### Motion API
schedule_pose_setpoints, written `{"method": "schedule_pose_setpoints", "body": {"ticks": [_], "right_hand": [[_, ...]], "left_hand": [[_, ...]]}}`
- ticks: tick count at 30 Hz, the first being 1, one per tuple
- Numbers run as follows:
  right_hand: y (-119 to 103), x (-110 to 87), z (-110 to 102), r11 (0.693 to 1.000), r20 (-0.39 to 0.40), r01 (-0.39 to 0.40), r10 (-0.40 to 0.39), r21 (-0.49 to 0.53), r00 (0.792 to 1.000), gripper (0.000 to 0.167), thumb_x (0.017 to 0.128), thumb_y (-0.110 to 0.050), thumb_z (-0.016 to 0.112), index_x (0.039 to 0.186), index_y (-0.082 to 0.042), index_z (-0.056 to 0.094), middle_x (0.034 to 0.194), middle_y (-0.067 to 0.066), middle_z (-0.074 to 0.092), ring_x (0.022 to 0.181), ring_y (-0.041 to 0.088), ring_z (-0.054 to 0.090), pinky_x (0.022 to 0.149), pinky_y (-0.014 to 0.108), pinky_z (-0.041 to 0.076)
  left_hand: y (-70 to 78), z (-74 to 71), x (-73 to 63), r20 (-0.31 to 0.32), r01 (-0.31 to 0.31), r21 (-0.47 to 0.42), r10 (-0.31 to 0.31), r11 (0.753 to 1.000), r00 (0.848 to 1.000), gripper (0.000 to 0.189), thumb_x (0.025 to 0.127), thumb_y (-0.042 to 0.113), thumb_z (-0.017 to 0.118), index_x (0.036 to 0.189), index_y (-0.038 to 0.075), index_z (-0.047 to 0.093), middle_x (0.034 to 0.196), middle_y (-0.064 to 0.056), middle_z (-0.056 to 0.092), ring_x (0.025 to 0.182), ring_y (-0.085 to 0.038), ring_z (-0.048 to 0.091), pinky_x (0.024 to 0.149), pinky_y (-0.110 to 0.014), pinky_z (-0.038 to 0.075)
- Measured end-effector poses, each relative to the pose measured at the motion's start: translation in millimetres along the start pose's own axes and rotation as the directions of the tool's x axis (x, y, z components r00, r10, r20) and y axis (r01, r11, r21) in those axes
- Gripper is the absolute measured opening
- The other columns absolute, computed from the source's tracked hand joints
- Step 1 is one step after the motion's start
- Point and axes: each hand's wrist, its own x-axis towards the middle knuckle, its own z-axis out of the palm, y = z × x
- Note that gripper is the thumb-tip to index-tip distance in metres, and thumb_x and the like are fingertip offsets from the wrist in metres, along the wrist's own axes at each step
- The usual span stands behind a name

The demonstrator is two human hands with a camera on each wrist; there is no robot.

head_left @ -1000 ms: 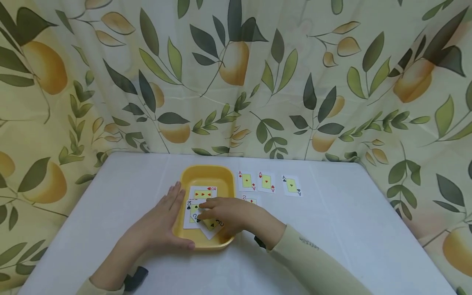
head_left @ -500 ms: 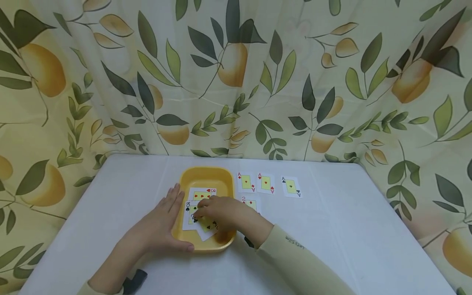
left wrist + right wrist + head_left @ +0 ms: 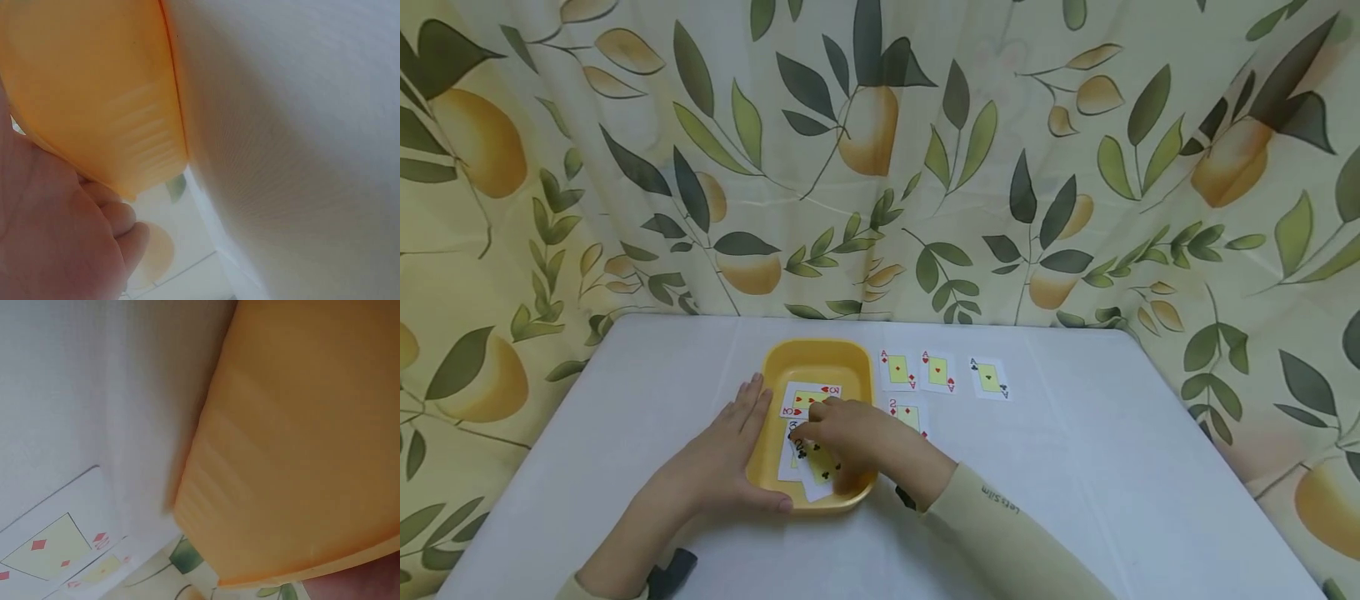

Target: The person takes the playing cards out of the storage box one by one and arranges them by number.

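A yellow tray [image 3: 820, 354] stands on the white table, with several playing cards inside. My left hand [image 3: 718, 454] rests along its left rim, fingers straight and thumb at the near edge; the left wrist view shows that hand's fingers [image 3: 119, 219] by the tray rim. Reaching over the right rim, my right hand [image 3: 853, 433] has its fingertips on the cards. Under them lies a tilted two of clubs [image 3: 818, 479], overlapping a black three [image 3: 787, 467]. A three of hearts [image 3: 808, 392] lies farther back. The right thumb is hidden, so a pinch cannot be confirmed.
Right of the tray, an ace of diamonds [image 3: 897, 371], an ace of hearts [image 3: 937, 372] and a black ace [image 3: 990, 379] lie in a row. Below the first is a two of diamonds [image 3: 904, 414], partly behind the right arm. A patterned curtain [image 3: 970, 167] hangs behind the table.
My right fingers have drawn closer together and shifted slightly left. The two of clubs has turned more upright, and it and the black three have slid nearer me. My left hand stays put.
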Motion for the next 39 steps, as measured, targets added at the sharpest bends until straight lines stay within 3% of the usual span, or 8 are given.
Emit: {"method": "schedule_pose_setpoints", "body": {"ticks": [9,12,15,20,26,32,39], "right_hand": [[-2,-2.0,2,0.999,-0.015,-0.020,0.020,0.025,1.000,0.079,0.071,-0.029,0.090,0.134,-0.059,0.052,0.115,-0.002,0.048,0.100,0.014,0.045,0.082,0.023,0.050],[-1,-1.4,3,0.999,-0.061,-0.026,0.029,0.042,0.998,0.072,0.074,-0.025,0.087,0.131,-0.054,0.056,0.118,-0.001,0.047,0.101,0.015,0.044,0.078,0.022,0.049],[-1,-0.7,5,0.997,-0.103,-0.030,0.037,0.067,0.994,0.070,0.074,-0.028,0.087,0.132,-0.049,0.055,0.124,0.000,0.048,0.105,0.016,0.046,0.082,0.024,0.052],[-1,0.3,8,0.997,-0.127,-0.045,0.054,0.069,0.990,0.075,0.073,-0.040,0.087,0.139,-0.043,0.052,0.130,-0.001,0.050,0.111,0.016,0.047,0.091,0.028,0.053],[-1,-0.7,8,0.997,-0.171,-0.041,0.052,0.065,0.984,0.087,0.074,-0.042,0.086,0.149,-0.035,0.043,0.135,-0.002,0.051,0.119,0.017,0.048,0.099,0.029,0.051],[-1,-12.5,-8,0.987,-0.236,-0.038,0.075,0.157,0.969,0.099,0.069,-0.042,0.089,0.152,-0.021,0.040,0.144,-0.003,0.048,0.129,0.015,0.044,0.107,0.029,0.046],[14,-36.0,-32,0.962,-0.328,-0.048,0.138,0.268,0.934,0.095,0.067,-0.031,0.091,0.148,-0.019,0.044,0.144,-0.004,0.046,0.130,0.013,0.044,0.110,0.033,0.044]], "left_hand": [[-1.4,0.9,2.2,-0.002,-0.001,0.010,0.001,1.000,1.000,0.146,0.057,0.090,0.066,0.159,0.001,0.013,0.168,-0.014,-0.001,0.155,-0.033,0.005,0.121,-0.053,0.023],[-2.1,1.3,3.0,0.002,0.000,0.016,0.000,1.000,1.000,0.147,0.056,0.092,0.065,0.159,0.001,0.013,0.168,-0.014,-0.002,0.155,-0.033,0.005,0.122,-0.052,0.023],[-2.2,1.1,3.4,0.008,0.005,0.015,-0.005,1.000,1.000,0.147,0.055,0.092,0.065,0.159,0.002,0.013,0.168,-0.014,-0.002,0.155,-0.033,0.005,0.121,-0.053,0.023],[-1.7,0.3,3.5,0.018,0.018,-0.001,-0.018,1.000,1.000,0.147,0.055,0.092,0.065,0.159,0.003,0.013,0.168,-0.013,-0.002,0.155,-0.034,0.005,0.120,-0.055,0.024],[-1.6,0.4,2.2,0.005,0.004,-0.002,-0.004,1.000,1.000,0.145,0.057,0.090,0.067,0.159,0.001,0.014,0.168,-0.016,-0.001,0.154,-0.036,0.006,0.120,-0.055,0.024],[-1.6,1.2,0.2,0.001,0.001,-0.002,-0.001,1.000,1.000,0.146,0.057,0.089,0.068,0.159,0.000,0.014,0.168,-0.017,0.000,0.154,-0.037,0.006,0.121,-0.054,0.023],[-0.2,0.2,-0.4,0.000,0.016,0.015,-0.016,1.000,1.000,0.146,0.056,0.089,0.068,0.159,0.000,0.015,0.168,-0.016,0.000,0.154,-0.036,0.005,0.121,-0.053,0.022]]}}
